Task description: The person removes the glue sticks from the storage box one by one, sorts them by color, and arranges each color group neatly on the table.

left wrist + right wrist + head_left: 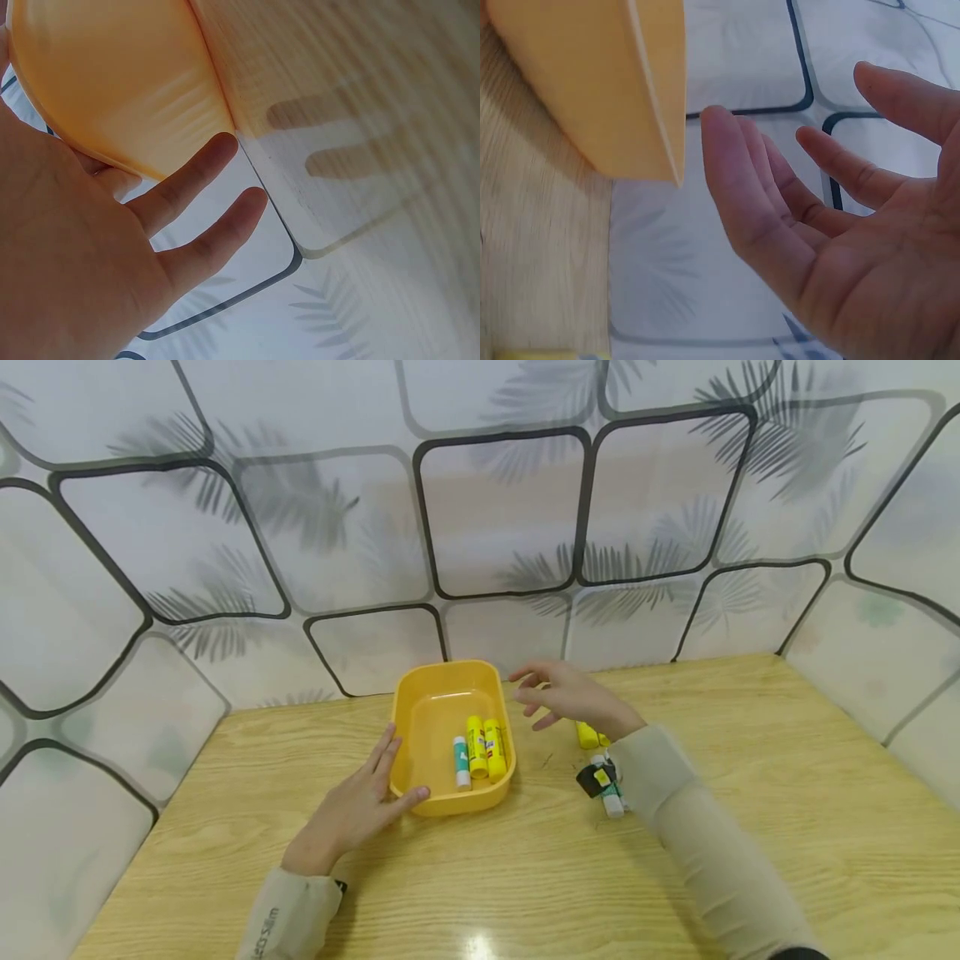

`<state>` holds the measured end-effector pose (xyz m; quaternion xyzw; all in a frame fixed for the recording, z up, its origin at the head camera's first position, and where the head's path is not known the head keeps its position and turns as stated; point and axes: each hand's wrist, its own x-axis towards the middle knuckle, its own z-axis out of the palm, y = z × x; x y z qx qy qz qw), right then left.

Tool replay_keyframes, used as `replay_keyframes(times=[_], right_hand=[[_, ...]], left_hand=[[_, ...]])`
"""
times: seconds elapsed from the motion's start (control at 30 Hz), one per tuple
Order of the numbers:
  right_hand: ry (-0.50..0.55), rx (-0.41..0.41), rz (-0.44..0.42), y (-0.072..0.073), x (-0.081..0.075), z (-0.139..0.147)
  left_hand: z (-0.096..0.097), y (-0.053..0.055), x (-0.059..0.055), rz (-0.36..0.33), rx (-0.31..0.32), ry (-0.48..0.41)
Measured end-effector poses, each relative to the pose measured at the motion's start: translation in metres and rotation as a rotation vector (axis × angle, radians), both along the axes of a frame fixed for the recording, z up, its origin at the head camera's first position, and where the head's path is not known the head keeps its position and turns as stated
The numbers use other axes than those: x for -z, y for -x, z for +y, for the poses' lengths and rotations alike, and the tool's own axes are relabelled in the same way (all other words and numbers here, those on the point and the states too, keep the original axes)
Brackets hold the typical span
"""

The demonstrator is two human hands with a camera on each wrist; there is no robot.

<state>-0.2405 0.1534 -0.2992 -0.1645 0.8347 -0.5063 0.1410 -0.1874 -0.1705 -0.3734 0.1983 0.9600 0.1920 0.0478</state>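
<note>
A yellow-orange plastic tray (423,722) stands on the table. Two yellow glue sticks (477,746) and a smaller teal-and-white glue stick (461,762) lie side by side inside it. My left hand (358,810) touches the tray's near left corner, thumb at the front rim and fingers fairly straight along the left side. In the left wrist view, two fingers (202,247) are spread clear of the tray's outer wall (120,75). My right hand (566,693) hovers just off the tray's right side, fingers loosely bent and holding nothing.
Partly behind the right forearm, a yellow item (587,736) lies on the wooden table (480,868). Nearer are a black piece (592,781) and a teal-and-white stick (612,803). A patterned cloth (502,518) rises behind the table and along both sides.
</note>
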Motion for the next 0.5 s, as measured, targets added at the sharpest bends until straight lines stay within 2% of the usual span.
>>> replay_keyframes(times=[0.23,0.5], right_hand=[[0.067,-0.032,-0.026,0.004,0.004,-0.024],[0.086,-0.056,-0.056,0.004,0.009,-0.041]], left_hand=[[0.001,0.000,0.000,-0.014,-0.004,-0.004],[0.002,0.001,-0.002,-0.010,-0.003,0.000]])
